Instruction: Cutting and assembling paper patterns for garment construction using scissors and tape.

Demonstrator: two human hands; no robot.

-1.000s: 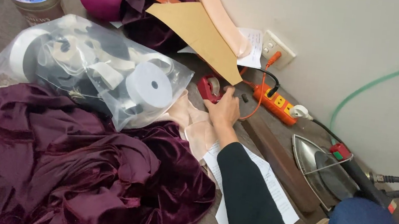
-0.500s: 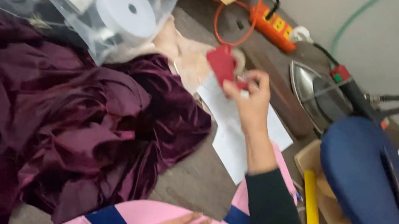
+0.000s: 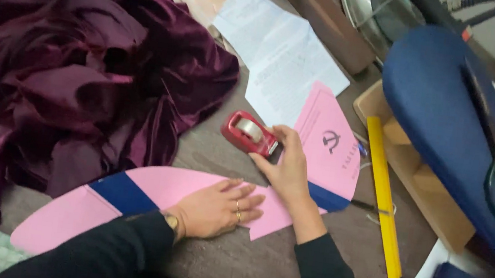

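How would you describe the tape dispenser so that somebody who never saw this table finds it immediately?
Start from the big heap of purple velvet on the left of the table. Just past its right edge, near the curved pink paper, the right hand touches the tape dispenser. It is the only red thing there, small and rounded, with a roll of clear tape on top.

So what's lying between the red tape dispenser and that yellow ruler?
In the head view, the pink paper pattern lies between tape dispenser and yellow ruler; right hand rests there too.
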